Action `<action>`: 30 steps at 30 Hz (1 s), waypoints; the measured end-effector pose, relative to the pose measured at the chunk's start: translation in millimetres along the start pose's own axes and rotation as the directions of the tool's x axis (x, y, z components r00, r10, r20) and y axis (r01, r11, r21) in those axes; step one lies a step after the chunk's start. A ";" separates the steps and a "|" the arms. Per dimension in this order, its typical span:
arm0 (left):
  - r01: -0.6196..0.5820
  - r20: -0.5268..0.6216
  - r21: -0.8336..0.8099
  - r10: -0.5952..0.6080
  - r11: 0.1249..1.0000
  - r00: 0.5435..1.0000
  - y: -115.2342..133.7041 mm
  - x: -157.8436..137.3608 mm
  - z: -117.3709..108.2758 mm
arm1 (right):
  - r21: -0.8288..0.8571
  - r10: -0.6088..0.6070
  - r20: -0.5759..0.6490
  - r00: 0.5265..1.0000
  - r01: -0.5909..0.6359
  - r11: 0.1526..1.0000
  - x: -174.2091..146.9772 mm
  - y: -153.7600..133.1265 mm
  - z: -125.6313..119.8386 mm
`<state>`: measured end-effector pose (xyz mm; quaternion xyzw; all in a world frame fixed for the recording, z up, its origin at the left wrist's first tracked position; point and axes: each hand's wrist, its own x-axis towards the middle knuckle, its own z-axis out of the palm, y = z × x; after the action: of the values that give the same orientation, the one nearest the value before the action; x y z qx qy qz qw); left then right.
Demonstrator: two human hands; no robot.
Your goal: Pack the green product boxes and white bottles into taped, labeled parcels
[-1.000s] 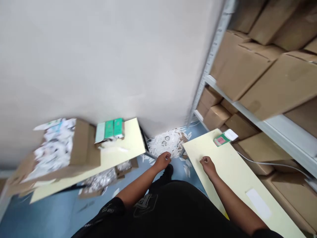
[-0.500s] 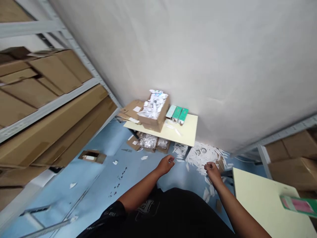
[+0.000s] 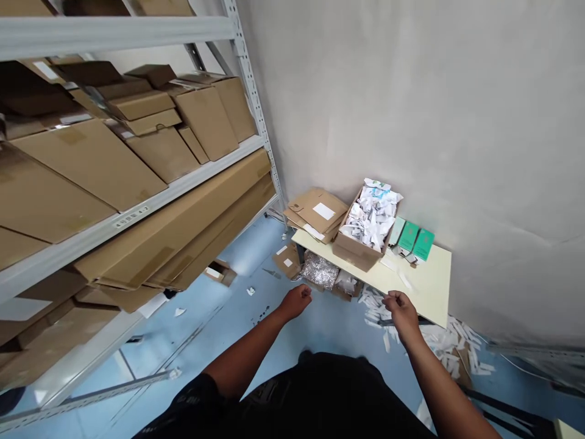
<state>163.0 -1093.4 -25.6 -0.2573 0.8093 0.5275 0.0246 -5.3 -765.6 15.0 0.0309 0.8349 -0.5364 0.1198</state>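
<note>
My left hand [image 3: 295, 302] hangs in the air above the blue floor, its fingers curled in, and nothing shows in it. Out in front of the pale yellow table [image 3: 436, 296], my right hand [image 3: 402, 310] has thumb and fingers drawn together, also with no object visible. Neither hand appears to touch anything. On the table stands an open cardboard box [image 3: 359, 251] heaped with crumpled white paper [image 3: 372, 213]. Green boxes [image 3: 415, 239] stand beside it to the right. Flattened cardboard [image 3: 315, 210] lies at the table's left end.
A metal shelf rack [image 3: 249, 79] full of cardboard cartons [image 3: 91, 164] rises on the left. Clear plastic packing [image 3: 320, 270] sits in a box under the table. White paper strips [image 3: 450, 341] litter the floor at right. A metal bar [image 3: 100, 396] crosses the lower left.
The view has swung left: the table and boxes now appear further right, and more of the rack shows. Both hands stay raised with fingers curled; the right hand now appears in front of the table.
</note>
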 end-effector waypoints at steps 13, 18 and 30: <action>0.106 -0.233 0.076 -0.086 0.991 0.969 41.8 167.9 -109.4 | 0.263 -0.276 0.273 0.922 0.204 0.943 136.2 -181.2 96.4; 0.143 -0.255 0.164 -0.097 0.976 0.962 61.6 221.2 -149.0 | 0.287 -0.324 0.372 0.870 0.224 0.931 180.0 -219.6 131.5; 0.078 -0.102 0.391 -0.041 0.917 0.994 25.3 439.4 -243.9 | 0.191 -0.204 0.143 0.969 0.175 0.966 190.0 -249.0 208.2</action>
<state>-172.4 -1468.4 -33.1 -0.2956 0.8910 0.3402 0.0548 -199.6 -1073.5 109.4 -0.0821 0.7707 -0.6181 0.1317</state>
